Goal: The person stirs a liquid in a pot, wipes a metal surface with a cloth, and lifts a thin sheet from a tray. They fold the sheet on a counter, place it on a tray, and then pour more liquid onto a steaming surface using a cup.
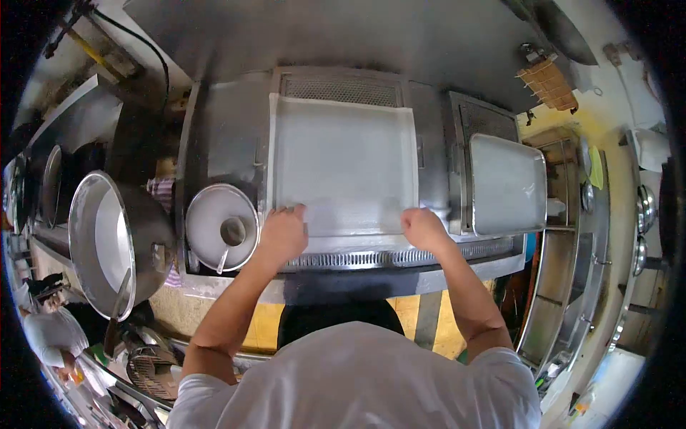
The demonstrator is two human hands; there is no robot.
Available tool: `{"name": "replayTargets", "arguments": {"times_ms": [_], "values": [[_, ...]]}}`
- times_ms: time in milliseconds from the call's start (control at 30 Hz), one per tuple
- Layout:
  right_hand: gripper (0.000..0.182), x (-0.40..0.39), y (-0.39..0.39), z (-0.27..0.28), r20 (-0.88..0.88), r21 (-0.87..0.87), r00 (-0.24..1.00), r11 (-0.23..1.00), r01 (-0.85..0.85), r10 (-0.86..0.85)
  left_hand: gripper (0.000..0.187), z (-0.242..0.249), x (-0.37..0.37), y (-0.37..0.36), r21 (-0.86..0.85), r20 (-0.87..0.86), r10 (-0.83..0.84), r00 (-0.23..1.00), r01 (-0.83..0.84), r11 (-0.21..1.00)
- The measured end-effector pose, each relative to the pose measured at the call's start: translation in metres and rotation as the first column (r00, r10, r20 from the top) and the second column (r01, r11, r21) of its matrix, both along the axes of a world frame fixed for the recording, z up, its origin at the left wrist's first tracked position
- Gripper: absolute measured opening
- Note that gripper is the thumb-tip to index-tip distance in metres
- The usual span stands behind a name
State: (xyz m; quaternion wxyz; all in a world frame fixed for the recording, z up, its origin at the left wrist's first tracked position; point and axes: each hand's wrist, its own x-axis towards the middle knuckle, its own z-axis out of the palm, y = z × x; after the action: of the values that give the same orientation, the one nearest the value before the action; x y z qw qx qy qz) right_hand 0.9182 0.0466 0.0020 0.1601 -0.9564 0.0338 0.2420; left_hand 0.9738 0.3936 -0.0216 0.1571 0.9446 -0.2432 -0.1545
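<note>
Sheet [343,164], white, lies flat across the middle grate [341,90]. Left hand [284,232] is curled closed at its near left corner, right hand [423,227] closed at the near right; whether either pinches the edge, I cannot tell. A bowl [203,220] with a ladle [232,231] sits left, a tray [506,186] right.

1. Some room is left between the white sheet [343,164] and the tray [507,193].
2. Only a thin gap is left by the bowl [206,209], crossed by a ladle [229,239].
3. The far left is blocked by the big pot [153,236].
</note>
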Motion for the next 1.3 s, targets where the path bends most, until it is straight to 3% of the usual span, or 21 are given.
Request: {"name": "replayTargets", "arguments": {"times_ms": [67,133,200,367,467,567,667,767,833,900,967,1067,1233,1300], "values": [[0.021,0.033,-0.009,0.004,0.055,0.047,0.995,0.995,0.086,-0.089,0.031,0.004,0.005,-0.024,-0.168,0.001,0.077,0.997,-0.076,0.983],[0.026,0.071,-0.031,-0.024,0.316,0.295,0.901,0.933,0.205,-0.297,0.03,0.008,0.005,-0.046,-0.252,0.031,0.086,0.996,-0.076,0.965],[0.035,0.117,-0.04,-0.026,0.452,0.268,0.812,0.925,0.27,-0.369,0.029,0.01,0.0,-0.064,-0.306,0.054,0.089,0.995,-0.069,0.949],[0.056,0.231,-0.07,-0.07,0.555,0.035,0.773,0.937,0.348,-0.308,0.028,0.012,-0.025,-0.084,-0.351,0.022,0.116,0.993,-0.101,0.931],[0.063,0.262,-0.069,-0.066,0.415,-0.151,0.885,0.943,0.296,-0.211,0.027,0.02,-0.042,-0.083,-0.362,-0.02,0.155,0.988,-0.151,0.92],[0.064,0.265,-0.067,-0.071,0.587,-0.146,0.804,0.964,0.222,-0.097,0.024,0.011,-0.059,-0.079,-0.387,0.002,0.196,0.981,-0.18,0.904],[0.069,0.27,-0.069,-0.089,0.624,-0.217,0.78,0.95,0.225,-0.043,0.023,0.01,-0.069,-0.072,-0.388,-0.002,0.219,0.976,-0.203,0.899],[0.077,0.214,-0.052,-0.073,0.802,-0.287,0.576,0.947,0.143,0.156,0.022,0.013,-0.074,-0.064,-0.401,-0.025,0.211,0.977,-0.203,0.893],[0.085,0.167,-0.04,-0.069,0.524,-0.195,0.844,0.949,0.249,-0.114,0.022,0.013,-0.076,-0.055,-0.429,-0.013,0.195,0.981,-0.182,0.885],[0.085,0.107,-0.028,-0.061,0.468,-0.124,0.871,0.965,0.233,-0.15,0.023,0.013,-0.078,-0.043,-0.452,-0.013,0.191,0.981,-0.176,0.874],[0.088,0.049,-0.015,-0.06,0.351,-0.178,0.914,0.944,0.277,-0.202,0.025,0.013,-0.08,-0.031,-0.473,-0.022,0.198,0.98,-0.185,0.862],[0.089,-0.017,0.001,-0.044,0.315,-0.156,0.912,0.933,0.324,-0.264,0.024,0.019,-0.084,-0.009,-0.496,-0.041,0.221,0.974,-0.212,0.842],[0.085,-0.026,0.015,-0.06,0.442,-0.072,0.85,0.933,0.352,-0.286,0.024,0.008,-0.092,0.026,-0.469,-0.009,0.204,0.979,-0.184,0.864],[0.074,-0.006,0.044,-0.056,0.38,0.074,0.878,0.956,0.284,-0.29,0.024,0.008,-0.098,0.037,-0.459,-0.01,0.211,0.977,-0.192,0.868]]}}
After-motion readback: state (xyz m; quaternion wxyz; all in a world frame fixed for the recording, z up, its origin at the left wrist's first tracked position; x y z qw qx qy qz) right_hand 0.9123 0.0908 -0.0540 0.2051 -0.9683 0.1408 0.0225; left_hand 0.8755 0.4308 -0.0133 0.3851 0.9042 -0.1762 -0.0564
